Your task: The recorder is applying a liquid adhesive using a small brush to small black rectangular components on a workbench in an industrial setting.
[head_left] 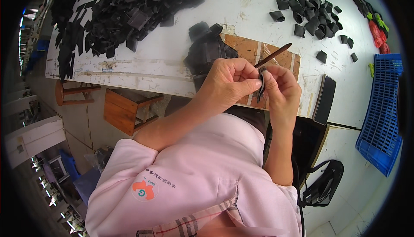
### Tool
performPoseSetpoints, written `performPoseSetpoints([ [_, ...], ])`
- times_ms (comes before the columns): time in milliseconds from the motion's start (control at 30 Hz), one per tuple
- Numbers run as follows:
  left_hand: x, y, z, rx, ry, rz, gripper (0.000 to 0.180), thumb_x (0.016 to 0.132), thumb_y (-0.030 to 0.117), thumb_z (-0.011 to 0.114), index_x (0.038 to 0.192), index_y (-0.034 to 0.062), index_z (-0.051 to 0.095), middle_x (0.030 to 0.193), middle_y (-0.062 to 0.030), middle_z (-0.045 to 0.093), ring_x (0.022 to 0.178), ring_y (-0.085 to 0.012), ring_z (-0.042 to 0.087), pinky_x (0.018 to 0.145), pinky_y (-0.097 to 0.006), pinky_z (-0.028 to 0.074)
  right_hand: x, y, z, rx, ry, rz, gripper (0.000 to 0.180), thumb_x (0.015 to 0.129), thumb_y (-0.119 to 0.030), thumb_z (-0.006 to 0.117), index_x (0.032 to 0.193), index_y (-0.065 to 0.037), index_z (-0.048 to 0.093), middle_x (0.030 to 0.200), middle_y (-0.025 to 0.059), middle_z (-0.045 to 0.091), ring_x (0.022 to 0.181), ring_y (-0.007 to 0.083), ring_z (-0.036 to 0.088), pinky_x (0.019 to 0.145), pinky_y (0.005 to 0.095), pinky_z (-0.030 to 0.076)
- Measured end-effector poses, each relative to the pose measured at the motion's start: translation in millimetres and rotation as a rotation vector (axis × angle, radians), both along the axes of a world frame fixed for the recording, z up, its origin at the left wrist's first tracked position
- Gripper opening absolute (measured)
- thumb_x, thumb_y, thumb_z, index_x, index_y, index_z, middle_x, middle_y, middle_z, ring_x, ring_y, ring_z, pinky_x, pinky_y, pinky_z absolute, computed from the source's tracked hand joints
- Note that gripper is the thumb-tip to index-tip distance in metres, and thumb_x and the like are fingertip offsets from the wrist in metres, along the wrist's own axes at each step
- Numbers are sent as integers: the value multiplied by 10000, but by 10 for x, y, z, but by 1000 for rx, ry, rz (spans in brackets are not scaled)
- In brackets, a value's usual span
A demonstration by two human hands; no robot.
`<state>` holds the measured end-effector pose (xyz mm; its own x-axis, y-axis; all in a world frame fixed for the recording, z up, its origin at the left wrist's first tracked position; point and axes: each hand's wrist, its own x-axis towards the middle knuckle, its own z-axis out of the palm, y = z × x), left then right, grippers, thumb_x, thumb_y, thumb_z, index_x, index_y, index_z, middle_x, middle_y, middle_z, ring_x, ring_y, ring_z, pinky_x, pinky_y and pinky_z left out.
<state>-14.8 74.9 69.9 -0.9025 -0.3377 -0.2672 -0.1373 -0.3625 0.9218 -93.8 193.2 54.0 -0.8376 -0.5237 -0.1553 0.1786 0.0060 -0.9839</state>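
My left hand (228, 81) and my right hand (280, 88) meet above the table's near edge, both pinching a small black piece of material (261, 86) between the fingertips. A thin brown pointed stick (272, 55) slants up and to the right from between the two hands; which hand grips it I cannot tell. Just behind my left hand lies a small stack of black pieces (206, 47) on a brown board (276, 62).
A big heap of flat black pieces (129, 8) covers the white table (172, 60) at far left. Folded black pieces (308, 14) lie far right. A blue plastic crate (384, 107), a dark phone (324, 99), wooden stools (125, 109) and a black bag (323, 185) are nearby.
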Motion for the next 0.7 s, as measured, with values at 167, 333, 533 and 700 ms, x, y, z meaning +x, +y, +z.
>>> performPoseSetpoints([
  [167, -17, 66, 32, -361, 64, 84, 59, 730, 22, 593, 764, -9, 555, 612, -28, 570, 502, -57, 507, 456, -208, 420, 87, 19, 159, 61, 548, -16, 150, 755, -86, 640, 857, 10, 588, 730, 53, 515, 571, 98, 482, 520, 206, 396],
  [333, -66, 172, -49, -916, 205, 378, 61, 728, -5, 567, 777, 4, 532, 575, -61, 552, 480, -76, 528, 457, -221, 435, 117, -90, 137, 248, 807, -26, 92, 736, -3, 599, 823, 7, 569, 714, 69, 508, 551, 139, 491, 482, 249, 394],
  [533, -70, -42, 93, 349, 91, 241, 95, 726, -42, 548, 807, 1, 528, 618, -8, 538, 428, -18, 391, 363, -168, 279, 78, -109, 64, 315, 783, -123, 75, 742, 25, 549, 812, 6, 570, 658, 50, 501, 546, 148, 490, 470, 255, 394],
  [700, -5, 59, 161, 58, 75, 160, 89, 727, -54, 521, 798, -3, 509, 628, 0, 509, 432, 15, 356, 370, -157, 267, -23, 32, 103, -359, -549, 157, 88, 783, -67, 588, 810, 12, 559, 690, 13, 498, 519, 55, 377, 421, 166, 285],
])
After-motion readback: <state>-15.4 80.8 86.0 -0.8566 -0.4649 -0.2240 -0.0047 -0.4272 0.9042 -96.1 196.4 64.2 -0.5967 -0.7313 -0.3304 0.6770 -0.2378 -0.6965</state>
